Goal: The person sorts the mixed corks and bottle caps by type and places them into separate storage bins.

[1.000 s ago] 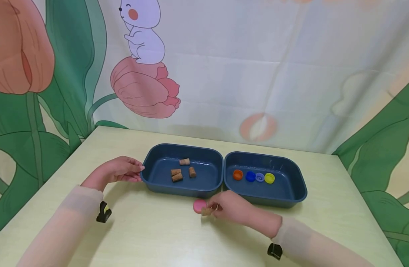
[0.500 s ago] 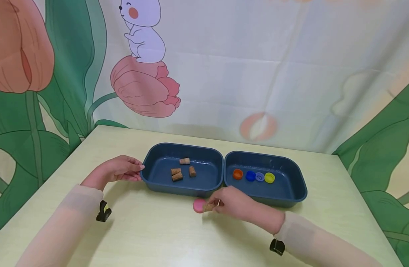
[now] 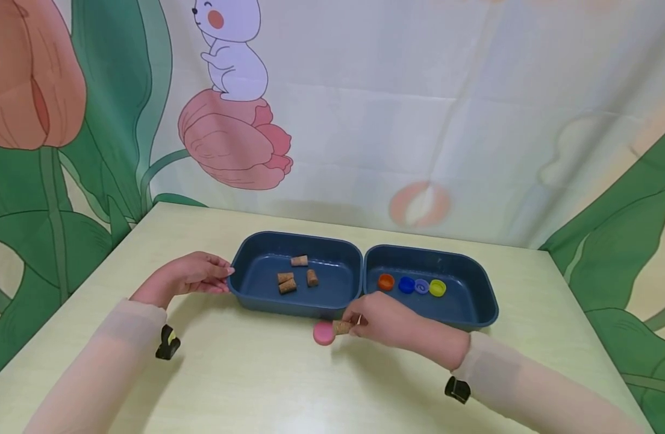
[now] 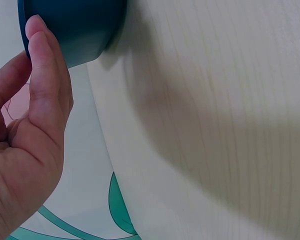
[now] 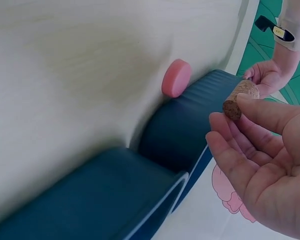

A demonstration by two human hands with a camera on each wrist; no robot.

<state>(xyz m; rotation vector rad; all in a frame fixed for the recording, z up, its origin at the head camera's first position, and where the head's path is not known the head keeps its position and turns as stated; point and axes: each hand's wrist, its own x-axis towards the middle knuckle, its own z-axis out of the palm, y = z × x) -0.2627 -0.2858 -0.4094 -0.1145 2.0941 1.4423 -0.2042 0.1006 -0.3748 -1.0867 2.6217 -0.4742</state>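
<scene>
My right hand (image 3: 384,319) pinches a cork (image 3: 341,327) between thumb and fingers, just in front of the left blue tray (image 3: 289,308). In the right wrist view the cork (image 5: 240,100) is off the table. A pink bottle cap (image 3: 324,333) lies on the table beside it. With thumb and fingertips my left hand (image 3: 202,274) holds the left end of that tray; the left wrist view has the thumb on one side of the tray wall (image 4: 85,30) and the fingers on the other. Several corks (image 3: 287,286) lie inside the left tray.
Against the left tray's right end stands a second blue tray (image 3: 490,301). It contains an orange cap (image 3: 386,282), a blue cap (image 3: 406,285), a purple cap (image 3: 421,286) and a yellow cap (image 3: 438,288). A printed curtain (image 3: 354,120) hangs behind the table (image 3: 256,386).
The right hand has lifted the cork and moved it slightly up and right, away from the pink cap. My left hand stays at the tray's end.
</scene>
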